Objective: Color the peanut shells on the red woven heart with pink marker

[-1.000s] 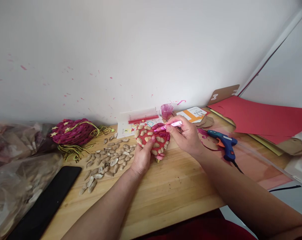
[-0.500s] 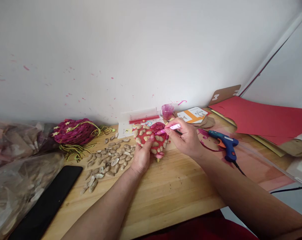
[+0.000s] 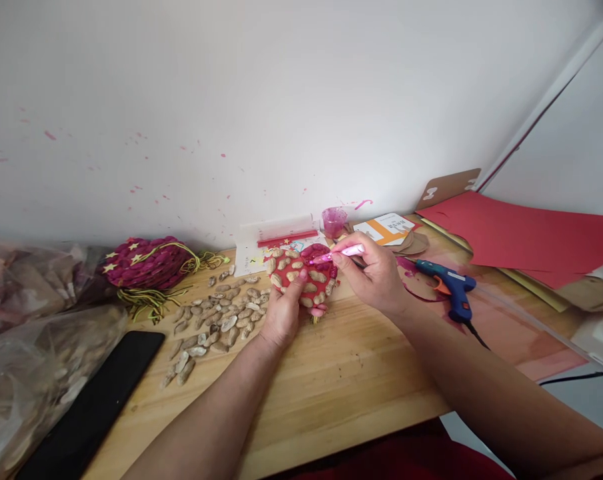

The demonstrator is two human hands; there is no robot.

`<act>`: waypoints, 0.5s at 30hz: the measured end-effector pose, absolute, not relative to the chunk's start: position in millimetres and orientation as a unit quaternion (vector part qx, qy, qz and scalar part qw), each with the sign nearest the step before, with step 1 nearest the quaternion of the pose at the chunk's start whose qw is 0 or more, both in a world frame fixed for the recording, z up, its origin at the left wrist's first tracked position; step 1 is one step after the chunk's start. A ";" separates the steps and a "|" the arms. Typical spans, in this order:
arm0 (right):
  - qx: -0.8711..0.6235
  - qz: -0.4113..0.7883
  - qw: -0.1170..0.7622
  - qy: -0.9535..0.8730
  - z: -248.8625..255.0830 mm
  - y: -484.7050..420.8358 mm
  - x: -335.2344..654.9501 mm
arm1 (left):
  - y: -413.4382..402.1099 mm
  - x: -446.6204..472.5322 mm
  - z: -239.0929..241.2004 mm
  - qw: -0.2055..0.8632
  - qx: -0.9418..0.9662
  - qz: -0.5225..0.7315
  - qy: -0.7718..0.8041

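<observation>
My left hand (image 3: 285, 310) grips a red piece (image 3: 292, 275) covered with peanut shells, its thumb over the front and fingertips showing at the lower edge. Shells along the upper right of the piece are coloured magenta; the others are plain tan. In my right hand (image 3: 374, 273) is a white-handled paintbrush (image 3: 348, 251), pinched between thumb and fingers. Its pink-stained tip lies against or just over the shells near the magenta patch. Loose peanut shells (image 3: 226, 313) are spread on the wooden table to the left of my left hand.
Behind my hands stands a pink-stained plastic cup (image 3: 334, 222). A blue glue gun (image 3: 454, 287) lies right of my right arm, near red card sheets (image 3: 531, 233). At left are a black phone (image 3: 101, 400), plastic bags (image 3: 46, 373) and a magenta bundle with stars (image 3: 151, 263).
The brush tip has shifted slightly left across the piece, and my right hand has moved a little with it. My left hand keeps its hold in the same place.
</observation>
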State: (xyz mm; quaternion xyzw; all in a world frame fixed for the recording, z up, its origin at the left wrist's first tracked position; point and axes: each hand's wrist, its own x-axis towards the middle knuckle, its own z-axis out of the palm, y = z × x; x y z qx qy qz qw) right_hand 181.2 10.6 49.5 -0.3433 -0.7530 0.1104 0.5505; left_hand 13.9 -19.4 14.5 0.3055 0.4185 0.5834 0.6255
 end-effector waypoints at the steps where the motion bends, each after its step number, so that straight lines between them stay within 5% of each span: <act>1: -0.341 0.115 0.552 -0.752 49.4 10.7 181.0 | -19.5 13.9 15.1 0.627 0.304 0.581 0.420; 15: -0.345 0.113 0.547 -0.755 47.8 11.6 180.1 | -18.3 12.1 12.2 0.625 0.308 0.586 0.414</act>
